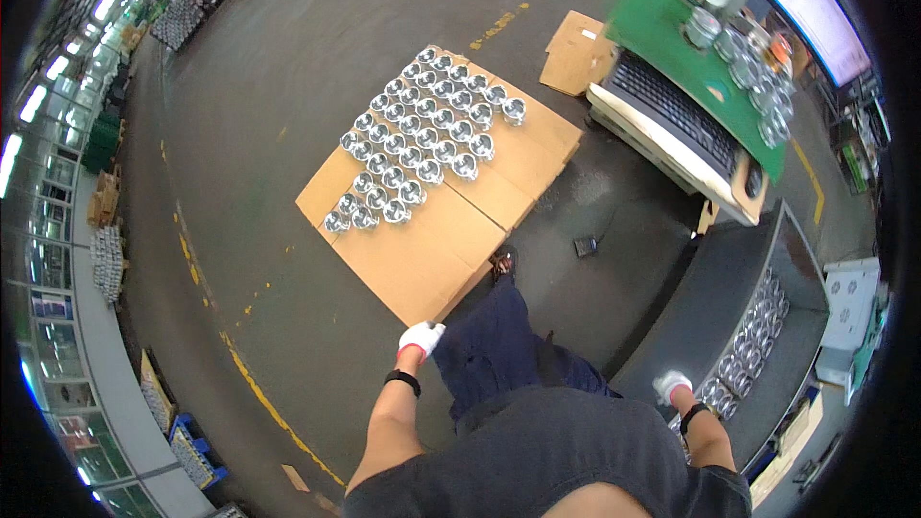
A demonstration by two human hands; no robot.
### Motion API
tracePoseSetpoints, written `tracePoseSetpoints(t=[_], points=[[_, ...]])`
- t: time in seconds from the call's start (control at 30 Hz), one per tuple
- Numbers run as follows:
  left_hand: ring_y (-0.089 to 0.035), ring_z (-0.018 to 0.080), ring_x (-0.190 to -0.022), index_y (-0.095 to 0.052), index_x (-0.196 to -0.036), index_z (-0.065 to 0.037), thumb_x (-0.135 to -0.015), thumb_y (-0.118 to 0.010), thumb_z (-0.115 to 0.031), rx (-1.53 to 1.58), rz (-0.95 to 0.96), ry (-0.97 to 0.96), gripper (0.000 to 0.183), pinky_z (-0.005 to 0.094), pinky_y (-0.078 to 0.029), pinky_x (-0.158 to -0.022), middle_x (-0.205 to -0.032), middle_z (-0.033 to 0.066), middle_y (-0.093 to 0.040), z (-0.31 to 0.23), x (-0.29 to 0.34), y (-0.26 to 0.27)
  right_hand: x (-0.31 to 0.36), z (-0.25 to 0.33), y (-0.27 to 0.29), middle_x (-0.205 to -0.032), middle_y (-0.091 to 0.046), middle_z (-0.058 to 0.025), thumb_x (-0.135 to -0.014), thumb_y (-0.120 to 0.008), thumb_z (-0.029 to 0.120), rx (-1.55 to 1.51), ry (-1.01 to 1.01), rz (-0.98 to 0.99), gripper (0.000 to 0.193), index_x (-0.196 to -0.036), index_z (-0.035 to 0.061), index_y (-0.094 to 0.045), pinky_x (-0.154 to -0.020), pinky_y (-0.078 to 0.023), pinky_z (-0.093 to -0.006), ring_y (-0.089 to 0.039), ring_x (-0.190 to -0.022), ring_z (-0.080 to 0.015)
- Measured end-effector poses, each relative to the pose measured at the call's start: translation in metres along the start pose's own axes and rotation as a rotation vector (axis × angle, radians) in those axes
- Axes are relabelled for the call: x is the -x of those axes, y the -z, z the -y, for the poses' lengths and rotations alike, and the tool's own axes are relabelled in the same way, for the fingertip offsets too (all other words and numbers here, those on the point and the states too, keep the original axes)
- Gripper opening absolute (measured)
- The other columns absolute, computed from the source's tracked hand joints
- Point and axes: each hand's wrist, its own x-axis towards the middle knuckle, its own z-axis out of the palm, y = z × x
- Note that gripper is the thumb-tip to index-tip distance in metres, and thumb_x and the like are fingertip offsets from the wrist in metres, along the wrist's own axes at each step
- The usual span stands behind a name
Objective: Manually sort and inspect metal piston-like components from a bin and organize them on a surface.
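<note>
My left hand (420, 338), in a white glove, hangs beside the near corner of a cardboard sheet (398, 269). Its fingers are curled in, and nothing shows in them. Whether it touches the cardboard I cannot tell. Rows of shiny metal parts that look like pistons (425, 137) stand upright on the far part of the cardboard. To the right, my white-gloved right hand (673, 387) is next to a dark grey trough (672, 326). Its fingers are too small and blurred to read. More of the shiny metal parts (743, 350) line the trough's far right side.
A desk with a green mat (662, 34), a black keyboard (676, 105), a mouse (754, 179) and a lit monitor (818, 14) stands at the upper right. Several shiny parts (758, 77) sit on it. A small black box (585, 247) lies on the floor near my foot.
</note>
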Motion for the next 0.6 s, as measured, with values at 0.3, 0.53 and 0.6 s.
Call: tracePoseSetpoints(t=[0.3, 0.53, 0.6], points=[[-0.062, 0.0350, -0.117, -0.066, -0.125, -0.011, -0.083, -0.049, -0.018, 0.408, -0.115, -0.301, 0.046, 0.0417, -0.047, -0.102, -0.124, 0.0185, -0.066, -0.088, -0.125, 0.037, -0.122, 0.354, 0.233, -0.092, -0.069, -0.0236, -0.094, -0.049, 0.034, 0.367, 0.867, -0.434, 0.036, -0.100, 0.0043, -0.068, -0.080, -0.051, -0.0519, -0.065, -0.088, -0.0435], [-0.060, 0.0352, -0.115, -0.065, -0.122, -0.010, -0.073, -0.050, -0.004, 0.643, -0.239, -0.250, 0.051, 0.0442, -0.044, -0.105, -0.124, 0.0142, -0.066, -0.112, -0.176, -0.023, -0.285, 0.601, 0.299, -0.104, -0.069, -0.0169, -0.091, -0.055, 0.028, 0.597, 1.076, -0.574, 0.039, -0.127, 0.0153, -0.060, -0.083, -0.049, -0.0490, -0.065, -0.097, -0.0356], [-0.060, 0.0353, -0.116, -0.065, -0.123, -0.010, -0.072, -0.050, -0.002, 0.652, -0.224, -0.146, 0.054, 0.0440, -0.044, -0.105, -0.125, 0.0143, -0.066, -0.110, -0.190, -0.037, -0.336, 0.663, 0.313, -0.122, -0.062, -0.0197, -0.090, -0.056, 0.027, 0.681, 1.102, -0.659, 0.046, -0.135, 0.0203, -0.056, -0.093, -0.044, -0.0517, -0.058, -0.112, -0.0388]])
